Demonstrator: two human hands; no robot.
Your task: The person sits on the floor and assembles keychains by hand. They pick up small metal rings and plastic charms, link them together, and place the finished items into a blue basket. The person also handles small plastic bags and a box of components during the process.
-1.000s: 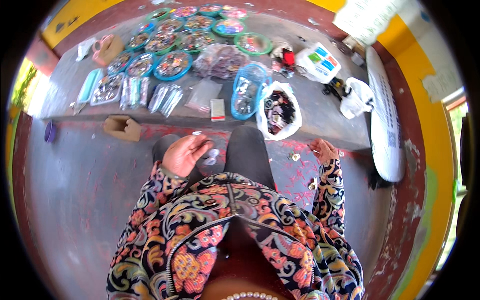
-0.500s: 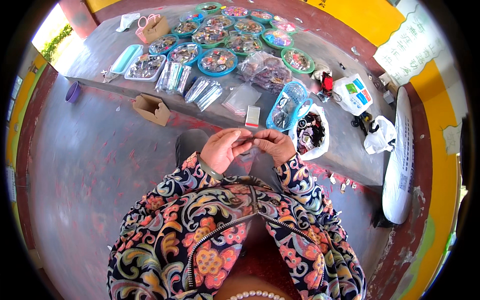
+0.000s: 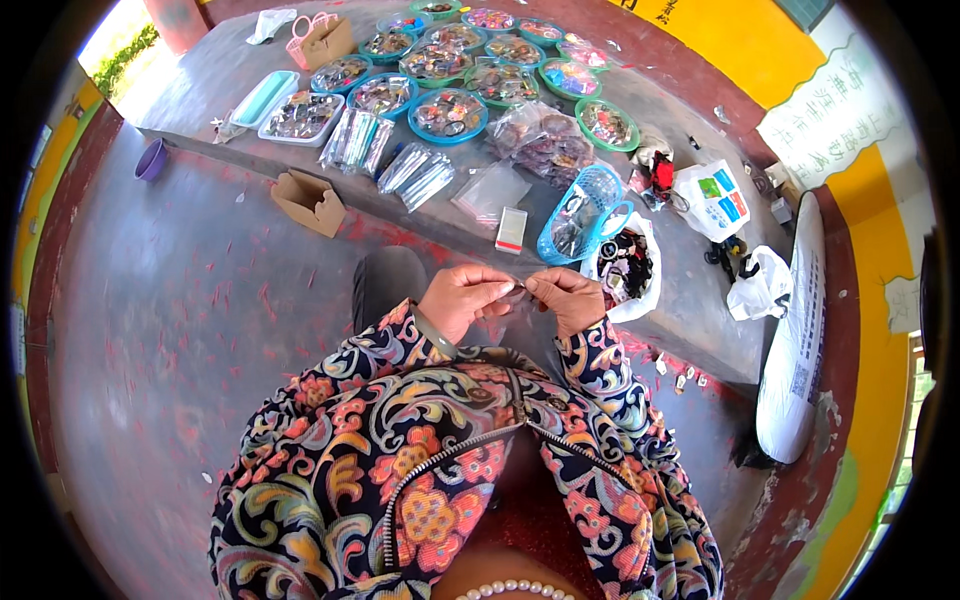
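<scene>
In front of my chest, my left hand (image 3: pixel 460 303) and my right hand (image 3: pixel 568 300) meet fingertip to fingertip. Each pinches thumb against forefinger around something small and dark between them, too tiny to name. Just past my right hand stands a white plastic bag (image 3: pixel 652 285) filled with dark small pieces. Beyond the hands, on the raised ledge, are a blue plastic basket (image 3: pixel 553 243) with packets inside, a small white box (image 3: pixel 511 228) with a red end, and a pile of clear plastic bags (image 3: pixel 488 194).
Several round trays (image 3: pixel 447 117) of small packets cover the ledge's far part. Bundles of silvery packets (image 3: pixel 412 178) lie nearer. An open cardboard box (image 3: pixel 308 203) sits below the ledge, a purple bucket (image 3: pixel 150 161) far left. White bags (image 3: pixel 762 287) and a long white roll (image 3: pixel 793 350) flank the right.
My hands have drawn slightly apart, and the left fingers have gone from a looser curl to a pinch. The surroundings have shifted a little in view as my head moved.
</scene>
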